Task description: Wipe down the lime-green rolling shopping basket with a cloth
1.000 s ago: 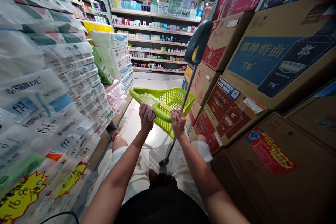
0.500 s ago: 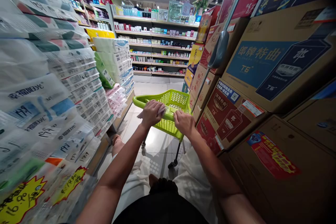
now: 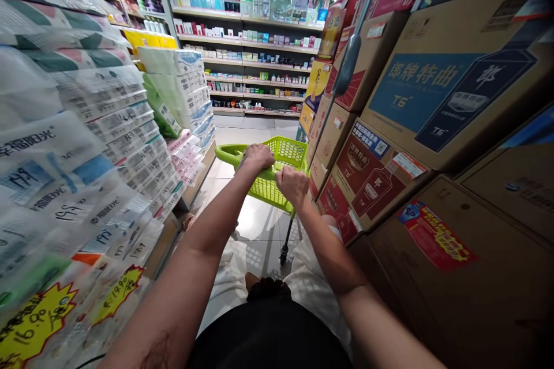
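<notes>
A lime-green plastic shopping cart [image 3: 291, 151] with a lattice basket stands right in front of me, turned a little to one side. My left hand [image 3: 258, 157] is closed over its handlebar, knuckles up. Closer to me and to the right, my right hand [image 3: 294, 184] wraps round the same bar in a fist. The basket looks bare where it shows; my hands hide part of it. One thin black leg with a caster [image 3: 284, 252] reaches the floor below.
Plastic-wrapped tissue packs [image 3: 123, 121] are stacked along the left. Cardboard cartons [image 3: 433, 98] rise close on the right, with a grey pole [image 3: 346, 69] before them. A tiled floor [image 3: 259, 222] runs between, towards shelves of small boxes [image 3: 246, 46] at the back.
My view has tipped down slightly, so the lit sign is mostly out of frame. A pale crumpled piece under my left hand no longer shows. Both hands stay on the bar.
</notes>
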A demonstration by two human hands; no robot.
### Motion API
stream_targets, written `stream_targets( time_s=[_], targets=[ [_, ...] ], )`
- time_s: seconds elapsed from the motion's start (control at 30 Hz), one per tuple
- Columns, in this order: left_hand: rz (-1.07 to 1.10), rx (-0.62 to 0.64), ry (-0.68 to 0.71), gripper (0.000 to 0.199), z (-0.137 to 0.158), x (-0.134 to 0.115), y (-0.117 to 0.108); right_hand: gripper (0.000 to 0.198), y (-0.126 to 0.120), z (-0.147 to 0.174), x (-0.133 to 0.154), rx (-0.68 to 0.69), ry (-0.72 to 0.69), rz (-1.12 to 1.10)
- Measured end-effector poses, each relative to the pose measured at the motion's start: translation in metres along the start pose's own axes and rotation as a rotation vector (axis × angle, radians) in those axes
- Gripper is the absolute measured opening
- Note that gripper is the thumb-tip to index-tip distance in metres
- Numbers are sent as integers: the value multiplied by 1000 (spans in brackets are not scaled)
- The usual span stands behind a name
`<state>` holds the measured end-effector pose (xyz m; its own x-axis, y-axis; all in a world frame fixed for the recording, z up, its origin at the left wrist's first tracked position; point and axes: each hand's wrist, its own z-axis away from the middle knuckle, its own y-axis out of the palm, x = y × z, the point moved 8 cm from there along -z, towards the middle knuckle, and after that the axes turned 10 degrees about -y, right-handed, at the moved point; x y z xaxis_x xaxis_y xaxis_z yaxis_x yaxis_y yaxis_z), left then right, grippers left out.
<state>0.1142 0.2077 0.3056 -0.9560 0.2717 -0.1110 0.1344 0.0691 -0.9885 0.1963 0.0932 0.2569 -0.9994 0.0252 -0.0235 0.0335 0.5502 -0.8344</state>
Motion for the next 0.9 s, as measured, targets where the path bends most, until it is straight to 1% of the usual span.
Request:
stream_targets(
  time_s=[0.03,0.1,0.17,0.27,0.33,0.4,0.43,0.5,0.57,0.6,0.67,0.73,0.8,0.9],
  targets=[
    [30,-44,13,37,4,-1,2,32,1,0,-1,-3,7,0],
    [144,-183,53,32,13,1,3,32,1,-1,-2,-10,1,-3],
    [281,-341,76,31,22,13,3,32,1,-1,-3,-20,-19,-4],
    [462,-546,78,33,34,41,11,32,-2,-1,-4,-41,-53,2],
    [566,-702,138,32,45,60,20,32,-4,1,-5,-70,-77,10],
    [636,-846,233,30,58,79,32,32,-6,5,-5,-116,-97,20],
    [655,-901,274,30,64,88,39,32,-7,7,-5,-141,-106,23],
    [671,-953,345,32,71,104,53,32,-8,10,-7,-183,-121,29],
    [670,-959,373,34,72,118,62,31,-9,12,-8,-209,-131,36],
    [666,-960,358,35,70,124,62,31,-9,12,-9,-219,-134,40],
    [641,-948,278,36,61,136,55,30,-9,13,-10,-233,-146,43],
    [571,-867,181,34,47,141,39,31,-9,13,-10,-241,-166,40],
    [441,-686,93,33,28,140,22,32,-10,13,-11,-247,-176,36],
    [205,-308,-16,36,2,131,5,31,-11,16,-15,-244,-152,32]
  ],
)
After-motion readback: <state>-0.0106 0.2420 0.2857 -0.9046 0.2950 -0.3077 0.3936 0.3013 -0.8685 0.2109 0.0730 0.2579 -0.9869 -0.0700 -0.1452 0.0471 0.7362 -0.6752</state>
